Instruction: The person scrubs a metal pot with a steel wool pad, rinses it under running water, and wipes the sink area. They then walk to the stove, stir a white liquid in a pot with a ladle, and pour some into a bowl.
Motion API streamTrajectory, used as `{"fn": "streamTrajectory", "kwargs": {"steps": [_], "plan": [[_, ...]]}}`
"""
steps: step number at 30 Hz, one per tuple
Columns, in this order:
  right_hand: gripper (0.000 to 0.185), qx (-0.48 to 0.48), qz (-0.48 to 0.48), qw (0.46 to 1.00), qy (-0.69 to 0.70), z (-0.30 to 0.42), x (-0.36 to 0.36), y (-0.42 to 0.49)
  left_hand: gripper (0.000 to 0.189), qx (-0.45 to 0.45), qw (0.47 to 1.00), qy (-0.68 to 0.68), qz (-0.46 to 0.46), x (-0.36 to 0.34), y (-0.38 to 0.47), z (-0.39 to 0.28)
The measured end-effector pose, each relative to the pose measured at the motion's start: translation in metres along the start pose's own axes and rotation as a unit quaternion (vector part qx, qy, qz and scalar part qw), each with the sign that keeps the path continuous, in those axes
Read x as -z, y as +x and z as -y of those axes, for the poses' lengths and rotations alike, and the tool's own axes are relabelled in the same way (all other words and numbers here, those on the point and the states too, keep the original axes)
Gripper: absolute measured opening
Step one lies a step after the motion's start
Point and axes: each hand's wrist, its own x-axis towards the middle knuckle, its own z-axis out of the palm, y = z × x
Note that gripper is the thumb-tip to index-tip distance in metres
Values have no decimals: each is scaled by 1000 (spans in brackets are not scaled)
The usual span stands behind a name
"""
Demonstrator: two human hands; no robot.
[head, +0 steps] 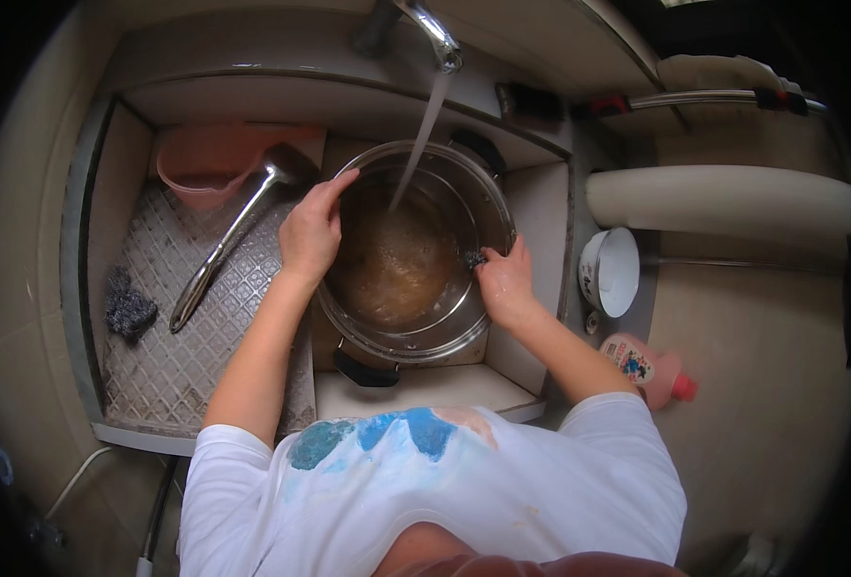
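A large stainless steel pot (425,346) with black side handles sits in the sink's right basin, partly filled with cloudy brownish water (404,267). Water runs into it from the chrome faucet (446,54). My left hand (311,234) holds the pot's left rim, its index finger stretched along the edge. At the right rim, my right hand (506,278) pinches a steel wool scrubber (475,259) against the inner wall. Part of the scrubber is hidden by the fingers.
On the ridged drainboard (202,288) to the left lie a metal ladle (223,241), a second steel wool scrubber (130,306) and a pink plastic basin (205,169). Right of the sink are a white bowl (616,272), a pink bottle (645,368) and a dark brush-like object (530,104).
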Motion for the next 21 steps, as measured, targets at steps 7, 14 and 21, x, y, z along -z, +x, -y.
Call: {"fn": "streamTrajectory", "kwargs": {"steps": [7,14,21], "plan": [[34,39,51,900,432,6,-12,75,44,7,1000,-23,12,0,1,1],[49,-114,-174,953,218,154,-86,140,44,-3,1000,-27,-3,0,3,-2],[69,47,29,798,600,132,-89,147,43,-10,999,-30,-11,-1,0,1]]}}
